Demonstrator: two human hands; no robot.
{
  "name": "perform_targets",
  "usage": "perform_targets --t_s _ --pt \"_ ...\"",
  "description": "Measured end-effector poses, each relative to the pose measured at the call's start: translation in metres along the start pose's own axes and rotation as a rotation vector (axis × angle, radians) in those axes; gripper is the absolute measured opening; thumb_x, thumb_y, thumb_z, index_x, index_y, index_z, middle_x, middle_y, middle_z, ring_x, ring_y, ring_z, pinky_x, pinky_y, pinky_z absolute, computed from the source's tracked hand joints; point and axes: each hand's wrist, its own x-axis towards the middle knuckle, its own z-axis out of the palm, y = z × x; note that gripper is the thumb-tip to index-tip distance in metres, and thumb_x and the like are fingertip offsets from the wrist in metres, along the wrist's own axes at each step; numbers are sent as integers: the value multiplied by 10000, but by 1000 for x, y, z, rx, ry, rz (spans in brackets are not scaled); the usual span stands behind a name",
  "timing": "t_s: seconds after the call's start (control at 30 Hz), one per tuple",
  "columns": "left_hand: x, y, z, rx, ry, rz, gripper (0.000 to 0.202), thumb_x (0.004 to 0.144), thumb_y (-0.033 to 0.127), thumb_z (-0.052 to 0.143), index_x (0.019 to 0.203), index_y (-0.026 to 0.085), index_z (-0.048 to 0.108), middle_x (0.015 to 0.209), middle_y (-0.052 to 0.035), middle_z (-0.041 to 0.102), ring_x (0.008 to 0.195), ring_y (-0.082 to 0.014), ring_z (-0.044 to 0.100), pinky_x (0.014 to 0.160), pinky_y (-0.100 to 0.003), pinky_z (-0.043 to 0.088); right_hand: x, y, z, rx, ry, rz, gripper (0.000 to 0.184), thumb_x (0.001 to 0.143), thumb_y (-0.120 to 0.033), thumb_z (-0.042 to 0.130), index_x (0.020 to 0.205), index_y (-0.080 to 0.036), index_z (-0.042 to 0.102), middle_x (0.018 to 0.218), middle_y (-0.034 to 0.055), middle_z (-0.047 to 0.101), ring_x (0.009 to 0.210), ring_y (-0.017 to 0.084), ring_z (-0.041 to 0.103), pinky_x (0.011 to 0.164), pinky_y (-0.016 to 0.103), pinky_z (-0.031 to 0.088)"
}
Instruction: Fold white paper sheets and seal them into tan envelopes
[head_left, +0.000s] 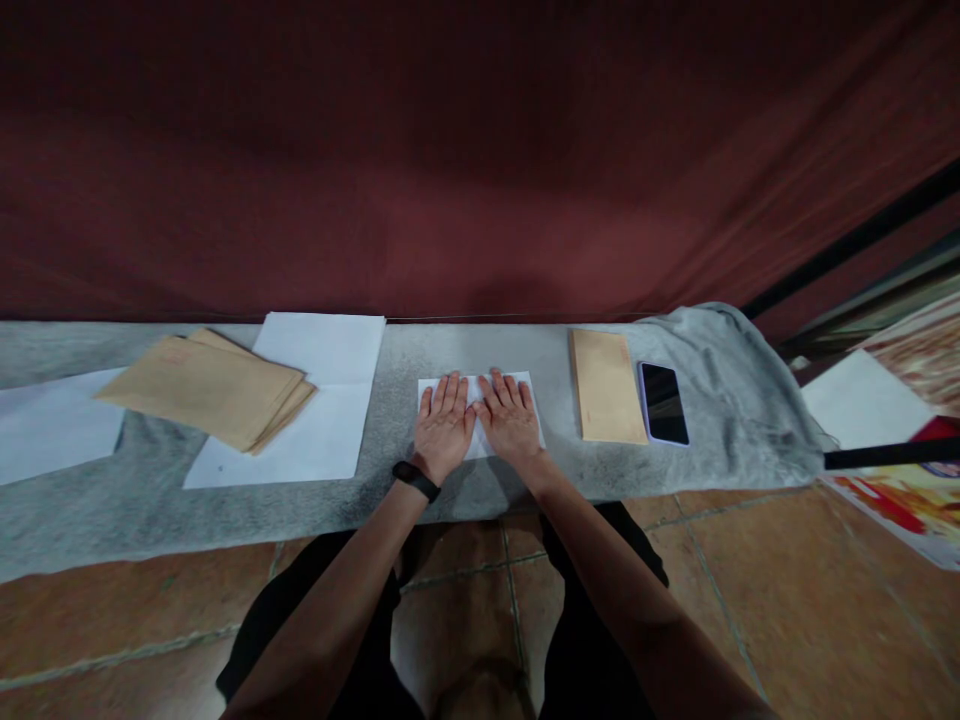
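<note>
Both of my hands lie flat, palms down, side by side on a folded white sheet of paper (pixel 525 385) on the grey cloth-covered table (pixel 450 345). My left hand (pixel 444 425) has its fingers stretched out and a black band on the wrist. My right hand (pixel 510 415) is spread the same way, touching the left at the thumbs. The paper shows around the fingertips and at both sides; the hands hide its middle.
A stack of brown envelopes (pixel 206 388) lies on white sheets (pixel 315 400) at the left, another white sheet (pixel 52 425) further left. Right of my hands lie a single brown envelope (pixel 606 385) and a dark phone (pixel 663 402). A dark red curtain hangs behind. Tiled floor below.
</note>
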Motion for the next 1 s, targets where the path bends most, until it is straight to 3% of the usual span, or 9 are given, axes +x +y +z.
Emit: perform_targets --t_s 0.37,0.87,1.0 --pt "-6 -11 -3 -4 48 -90 650 1045 403 287 1569 29 371 1644 -195 348 1565 -302 265 1280 -522 187 -9 19 -5 -27 51 42 612 1093 -465 295 1583 -111 391 1648 144 369 1515 319 359 1243 539 239" --pt "-22 -26 -8 -15 159 -200 684 1032 428 310 1554 -10 366 1621 -259 358 1548 -364 286 1263 -611 170 -24 53 -14 -118 60 121 640 1098 -457 265 1596 -62 340 1646 184 363 1520 325 338 1235 526 256" --pt "-27 -19 -18 -20 210 -179 665 1038 397 309 1578 11 324 1639 -246 331 1570 -345 229 1274 -598 168 -34 48 -23 -88 89 131 656 1096 -450 265 1605 -36 299 1663 215 309 1536 336 310 1238 550 250"
